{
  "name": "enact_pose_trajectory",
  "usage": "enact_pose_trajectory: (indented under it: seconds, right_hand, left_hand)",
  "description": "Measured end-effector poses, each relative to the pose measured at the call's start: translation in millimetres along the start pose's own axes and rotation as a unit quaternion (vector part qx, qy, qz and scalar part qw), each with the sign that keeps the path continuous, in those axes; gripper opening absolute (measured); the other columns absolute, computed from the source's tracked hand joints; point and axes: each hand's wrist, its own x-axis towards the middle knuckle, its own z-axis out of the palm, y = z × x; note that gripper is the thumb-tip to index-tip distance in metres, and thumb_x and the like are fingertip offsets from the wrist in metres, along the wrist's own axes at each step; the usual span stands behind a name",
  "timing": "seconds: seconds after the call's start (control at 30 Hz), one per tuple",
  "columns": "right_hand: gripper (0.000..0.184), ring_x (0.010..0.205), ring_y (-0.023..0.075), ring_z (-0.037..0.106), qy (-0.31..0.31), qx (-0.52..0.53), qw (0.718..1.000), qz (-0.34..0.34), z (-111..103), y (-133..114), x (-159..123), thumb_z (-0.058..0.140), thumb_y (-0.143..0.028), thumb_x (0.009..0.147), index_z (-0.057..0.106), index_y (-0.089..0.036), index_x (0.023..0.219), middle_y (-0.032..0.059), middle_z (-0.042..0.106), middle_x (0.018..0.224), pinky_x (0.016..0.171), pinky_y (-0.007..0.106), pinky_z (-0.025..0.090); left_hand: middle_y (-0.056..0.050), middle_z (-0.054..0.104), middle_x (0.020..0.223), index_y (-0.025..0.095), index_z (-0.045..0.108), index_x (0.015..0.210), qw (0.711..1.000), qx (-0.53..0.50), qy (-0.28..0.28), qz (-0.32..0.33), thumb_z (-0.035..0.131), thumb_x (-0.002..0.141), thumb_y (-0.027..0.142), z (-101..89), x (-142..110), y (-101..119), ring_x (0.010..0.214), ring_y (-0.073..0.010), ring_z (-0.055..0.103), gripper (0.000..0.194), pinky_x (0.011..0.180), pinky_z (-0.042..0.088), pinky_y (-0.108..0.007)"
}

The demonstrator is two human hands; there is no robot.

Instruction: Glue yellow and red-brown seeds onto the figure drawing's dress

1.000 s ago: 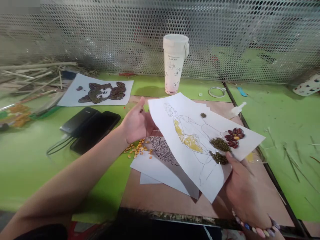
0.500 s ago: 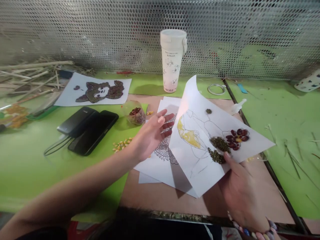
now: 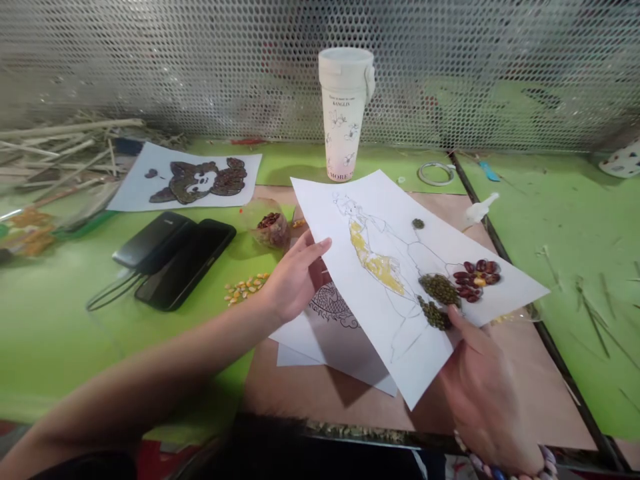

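Two grips: left hand (image 3: pixel 295 277) open, right hand (image 3: pixel 483 393) pinching the drawing sheet (image 3: pixel 380 267)'s edge.

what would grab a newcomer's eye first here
The white sheet held up at the centre stands out first: a line-drawn figure in a gown, with yellow grains on the skirt and patches of green and dark red beans at lower right, held between the left hand and right hand. Behind it stands a tall white flowered cup, and at upper left lies a seed picture of an animal on white paper.
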Motion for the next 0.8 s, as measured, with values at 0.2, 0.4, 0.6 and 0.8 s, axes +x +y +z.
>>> enact_pose_trajectory:
  seconds: [0.2, 0.4, 0.6, 0.8]
  right_hand:
    - [0.056, 0.120, 0.0296, 0.066, -0.027, 0.014, 1.000, -0.004, 6, 10, -11, 0.075, -0.030, 0.075, 0.066, -0.027, 0.131, 0.0071, 0.073, 0.125, 0.103, 0.053, 0.054]
    - [0.066, 0.126, 0.0292, 0.062, -0.077, -0.019, 0.997, -0.026, 3, 31, -15, 0.076, -0.032, 0.074, 0.061, -0.027, 0.138, 0.0085, 0.068, 0.135, 0.112, 0.054, 0.044]
    - [0.069, 0.127, 0.0291, 0.060, -0.089, -0.037, 0.995, -0.030, -1, 45, -17, 0.078, -0.034, 0.074, 0.059, -0.028, 0.140, 0.0095, 0.067, 0.135, 0.112, 0.053, 0.043]
    - [0.065, 0.127, 0.0281, 0.060, -0.102, -0.029, 0.994, -0.032, 3, 45, -19, 0.080, -0.033, 0.075, 0.062, -0.030, 0.137, 0.0079, 0.071, 0.130, 0.107, 0.050, 0.048]
  left_hand:
    - [-0.010, 0.067, 0.134, 0.022, 0.050, 0.140, 0.998, -0.047, 0.030, -0.031, 0.060, 0.094, 0.038, 16.2, -14, -2, 0.127, -0.0307, 0.059, 0.050, 0.103, 0.051, -0.043]
    - [-0.012, 0.064, 0.138, 0.022, 0.039, 0.152, 0.998, -0.046, 0.033, -0.022, 0.056, 0.096, 0.038, 20.0, -24, -1, 0.132, -0.0330, 0.057, 0.061, 0.108, 0.048, -0.050]
    - [-0.008, 0.065, 0.138, 0.022, 0.048, 0.145, 1.000, -0.022, 0.004, -0.022, 0.054, 0.097, 0.030, 24.6, -34, 9, 0.134, -0.0323, 0.055, 0.049, 0.111, 0.046, -0.049]
    - [-0.007, 0.064, 0.139, 0.023, 0.046, 0.148, 0.999, 0.003, -0.049, -0.005, 0.055, 0.098, 0.028, 25.4, -36, 17, 0.138, -0.0303, 0.050, 0.051, 0.115, 0.043, -0.045]
